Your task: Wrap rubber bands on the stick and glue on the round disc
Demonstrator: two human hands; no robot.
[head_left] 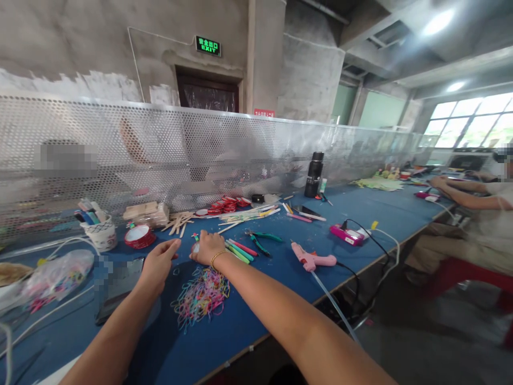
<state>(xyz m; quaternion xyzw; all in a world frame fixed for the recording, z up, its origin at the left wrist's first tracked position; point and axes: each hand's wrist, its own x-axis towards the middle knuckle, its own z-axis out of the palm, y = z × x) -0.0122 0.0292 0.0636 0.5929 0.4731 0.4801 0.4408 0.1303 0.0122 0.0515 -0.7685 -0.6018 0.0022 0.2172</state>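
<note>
Over the blue table (168, 342) my left hand (159, 262) is raised beside a dark phone, its thumb and fingertips close together; whether something small is between them I cannot make out. My right hand (209, 247) reaches down just behind a pile of colourful rubber bands (200, 299), its fingers bent over a small pale item that they mostly hide. Coloured markers (240, 251) lie right beside that hand. Pliers with green handles (262, 240) rest farther right. A red round tin (139, 236) stands behind my left hand.
A pink glue gun (312, 258) with its cable lies at the right, near a magenta power strip (348, 234). Wooden sticks (248, 215), a black bottle (315, 175) and a pen cup (100, 233) stand or lie along the perforated screen (224, 144). Another person sits far right.
</note>
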